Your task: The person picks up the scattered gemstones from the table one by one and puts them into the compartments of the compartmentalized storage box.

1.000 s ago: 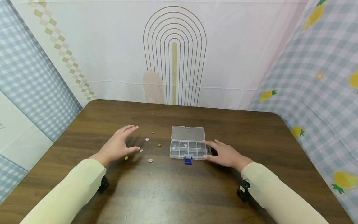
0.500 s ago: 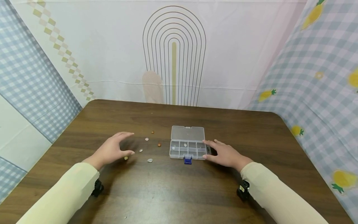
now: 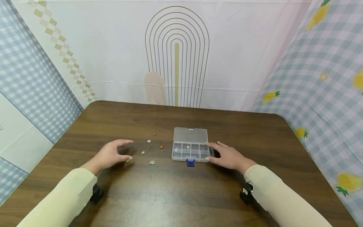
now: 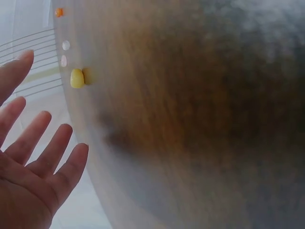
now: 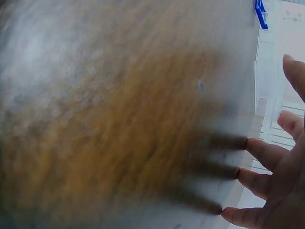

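My left hand [image 3: 109, 154] hovers over the left part of the table, thumb and fingers spread apart with nothing between them. A small yellow stone [image 4: 77, 78] lies by its thumb, partly hidden behind it in the head view. Between the hand and the box are pale stones, one whitish [image 3: 152, 162] nearest the front, and two orange-brown stones, the larger [image 3: 161, 147] nearer the box. The clear compartment box [image 3: 190, 152] stands with its lid [image 3: 190, 135] folded back; whitish stones sit in its left compartments. My right hand [image 3: 228, 156] touches the box's right end with thumb and index finger, its other fingertips down on the table.
The box's blue latch [image 3: 190, 163] faces the front. A dark object [image 3: 211, 152] shows between the right thumb and index finger, beside the box. The brown wooden table [image 3: 175, 195] meets a white cloth [image 3: 119, 53] at the back, with checked cloth [image 3: 309, 91] on the right.
My left hand has drawn back to the left and a little toward the front, still spread, its thumb now over part of the yellow stone. The right hand and box have stayed put.
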### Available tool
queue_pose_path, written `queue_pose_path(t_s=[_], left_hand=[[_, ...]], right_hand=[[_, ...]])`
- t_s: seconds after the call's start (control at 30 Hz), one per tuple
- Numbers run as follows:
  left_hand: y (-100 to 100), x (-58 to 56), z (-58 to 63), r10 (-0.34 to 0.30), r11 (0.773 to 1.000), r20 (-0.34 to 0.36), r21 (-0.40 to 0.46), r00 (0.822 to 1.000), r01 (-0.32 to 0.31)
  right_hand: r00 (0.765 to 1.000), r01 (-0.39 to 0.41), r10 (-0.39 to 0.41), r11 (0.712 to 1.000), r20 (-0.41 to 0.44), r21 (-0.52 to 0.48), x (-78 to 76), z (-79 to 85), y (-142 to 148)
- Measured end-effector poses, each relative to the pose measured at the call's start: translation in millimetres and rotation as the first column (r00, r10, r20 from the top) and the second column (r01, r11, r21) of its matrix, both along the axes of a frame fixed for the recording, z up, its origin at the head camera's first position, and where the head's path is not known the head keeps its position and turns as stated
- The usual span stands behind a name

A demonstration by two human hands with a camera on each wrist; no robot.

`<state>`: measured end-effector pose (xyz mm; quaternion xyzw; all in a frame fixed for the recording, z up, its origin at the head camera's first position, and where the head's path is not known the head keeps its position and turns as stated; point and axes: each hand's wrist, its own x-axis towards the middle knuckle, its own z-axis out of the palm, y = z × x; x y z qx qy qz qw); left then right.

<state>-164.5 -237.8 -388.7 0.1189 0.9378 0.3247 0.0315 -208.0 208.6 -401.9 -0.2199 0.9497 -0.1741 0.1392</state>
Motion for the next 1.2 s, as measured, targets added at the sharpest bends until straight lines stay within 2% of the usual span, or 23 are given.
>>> queue_pose_path(t_s=[0.77,0.97,1.2], left_hand=[[-4,-4.3,-8.5,-0.057,0.997,0.083,0.056,0.995,0.053],[-3,-2.9,-10.9,-0.09,0.996,0.085,0.038,0.992,0.087],[-3,-1.4,-14.7,-0.096,0.995,0.082,0.009,0.992,0.096]], right_hand=[[1.0,-0.009,0.009,1.0,-0.023,-0.003,0.2,1.9,2],[1.0,-0.012,0.012,1.0,-0.021,-0.006,-0.4,0.3,2],[1.0,-0.01,0.01,1.0,-0.01,-0.012,-0.3,-1.2,0]])
